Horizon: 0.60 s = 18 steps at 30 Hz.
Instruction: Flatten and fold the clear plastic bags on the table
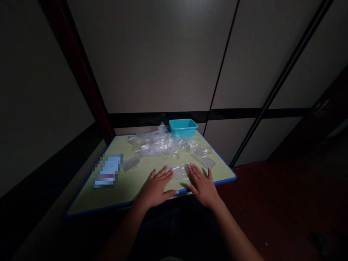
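Note:
A clear plastic bag (179,172) lies flattened near the front edge of the yellow-green table (116,201). My left hand (157,186) rests at the bag's left end, fingers stretched out and palm down. At the other end, the fingertips of my right hand (201,183) touch the plastic, with the fingers spread and the thumb apart. Neither hand grips anything. Behind them spreads a loose heap of crumpled clear plastic bags (156,143).
A turquoise basin (183,127) stands at the table's back right. On the left lie a phone-like object (108,170), blurred out, and a small folded plastic bag (131,163). Another flat bag (208,161) lies on the right. Cabinet panels (163,54) rise behind the table.

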Each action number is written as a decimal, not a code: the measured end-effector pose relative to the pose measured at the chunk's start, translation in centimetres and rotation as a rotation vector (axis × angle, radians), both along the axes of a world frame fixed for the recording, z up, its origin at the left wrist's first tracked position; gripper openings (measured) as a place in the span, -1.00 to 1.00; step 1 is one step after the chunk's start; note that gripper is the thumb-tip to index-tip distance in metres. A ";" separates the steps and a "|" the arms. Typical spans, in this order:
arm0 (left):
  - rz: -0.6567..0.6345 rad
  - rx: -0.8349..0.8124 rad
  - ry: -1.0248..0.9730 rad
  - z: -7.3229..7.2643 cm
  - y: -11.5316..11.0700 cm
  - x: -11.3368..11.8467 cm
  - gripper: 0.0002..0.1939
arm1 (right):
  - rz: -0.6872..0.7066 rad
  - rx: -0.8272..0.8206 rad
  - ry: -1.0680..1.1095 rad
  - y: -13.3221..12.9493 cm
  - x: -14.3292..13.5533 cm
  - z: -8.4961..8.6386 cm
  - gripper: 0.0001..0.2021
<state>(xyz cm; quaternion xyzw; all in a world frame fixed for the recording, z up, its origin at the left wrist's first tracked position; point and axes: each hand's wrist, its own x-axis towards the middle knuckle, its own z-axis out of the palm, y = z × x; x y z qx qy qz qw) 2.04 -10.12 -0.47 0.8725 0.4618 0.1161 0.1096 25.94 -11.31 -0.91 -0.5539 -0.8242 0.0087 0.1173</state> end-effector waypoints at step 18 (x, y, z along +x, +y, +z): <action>0.522 -1.082 -1.400 3.7 2.6 -2.1 -0.29 | 0.176 -0.026 0.004 0.0 -4.1 0.8 -0.20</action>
